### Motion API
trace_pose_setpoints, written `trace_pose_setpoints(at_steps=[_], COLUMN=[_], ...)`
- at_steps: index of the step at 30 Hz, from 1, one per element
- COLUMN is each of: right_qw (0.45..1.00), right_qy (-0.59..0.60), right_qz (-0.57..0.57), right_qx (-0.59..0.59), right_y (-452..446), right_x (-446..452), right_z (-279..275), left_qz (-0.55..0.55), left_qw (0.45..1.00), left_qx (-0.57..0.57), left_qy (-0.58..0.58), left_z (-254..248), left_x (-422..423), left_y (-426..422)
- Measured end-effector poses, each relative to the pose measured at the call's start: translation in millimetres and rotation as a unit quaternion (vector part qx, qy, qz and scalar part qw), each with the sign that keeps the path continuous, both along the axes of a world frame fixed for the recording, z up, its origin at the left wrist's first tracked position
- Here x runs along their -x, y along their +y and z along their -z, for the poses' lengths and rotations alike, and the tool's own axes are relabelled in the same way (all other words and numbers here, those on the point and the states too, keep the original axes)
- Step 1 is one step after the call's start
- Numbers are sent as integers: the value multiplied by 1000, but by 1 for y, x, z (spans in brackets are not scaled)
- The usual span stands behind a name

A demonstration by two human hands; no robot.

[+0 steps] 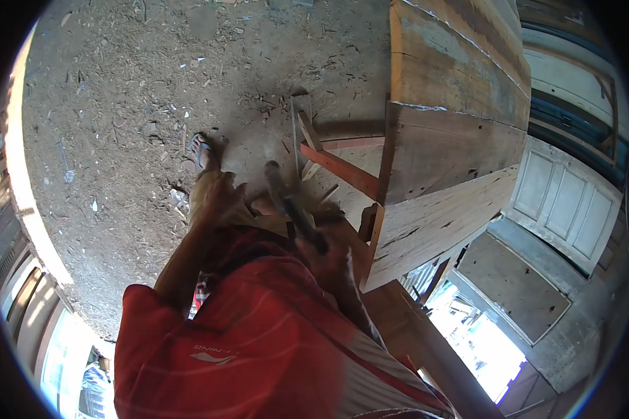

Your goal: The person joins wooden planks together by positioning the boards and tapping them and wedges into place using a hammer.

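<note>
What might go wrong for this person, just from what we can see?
The dark tool in the right hand might slip and strike the sandalled foot, whose toes are bare. The debris-strewn ground could also jab those toes or cause a stumble.

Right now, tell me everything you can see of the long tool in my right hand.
The long tool is slim and mostly dark, with a greyer, blunt-looking far end. Your right hand grips its near end, and from there it slants toward the picture's upper left, in front of your body. It lies to the left of the wooden boards in the picture. Only that hand visibly touches it. Blur hides its material and exact type.
</note>
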State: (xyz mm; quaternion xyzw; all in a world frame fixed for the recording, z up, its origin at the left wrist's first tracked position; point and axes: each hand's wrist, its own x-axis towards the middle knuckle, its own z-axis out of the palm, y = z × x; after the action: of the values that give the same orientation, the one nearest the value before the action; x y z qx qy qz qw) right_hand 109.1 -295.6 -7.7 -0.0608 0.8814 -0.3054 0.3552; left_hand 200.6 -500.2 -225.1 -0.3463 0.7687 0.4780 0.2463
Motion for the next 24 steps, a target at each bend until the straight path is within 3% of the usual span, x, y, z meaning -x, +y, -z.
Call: trace_pose_setpoints(at_steps=[2, 5, 8, 10, 12, 15, 24], right_qw=[999, 973, 951, 939, 935, 941, 956], right_qy=[0, 28, 33, 28, 17, 41, 90], right_qz=[-48, -180, -230, -257, -246, -232, -167], right_qx=[-15, -139, -204, -226, -256, -242, -226], right_y=[-18, -21, -8, 3, 9, 8, 12], right_x=[-2, 5, 6, 5, -8, 1, 3], right_z=[79, 188, 282, 336, 362, 385, 392], left_qz=[-86, -59, -27, -47, -86, -55, -106], left_qw=[995, 996, 999, 996, 995, 994, 993], left_qx=[44, 66, 33, 79, 7, 4, -16], left_qy=[-38, -31, -22, 9, -41, -92, -59], left_z=[115, 146, 174, 223, 229, 207, 199], left_x=[-60, -106, -111, -138, -129, -100, -68], left_y=[-10, -30, -32, -17, -16, -15, -13])
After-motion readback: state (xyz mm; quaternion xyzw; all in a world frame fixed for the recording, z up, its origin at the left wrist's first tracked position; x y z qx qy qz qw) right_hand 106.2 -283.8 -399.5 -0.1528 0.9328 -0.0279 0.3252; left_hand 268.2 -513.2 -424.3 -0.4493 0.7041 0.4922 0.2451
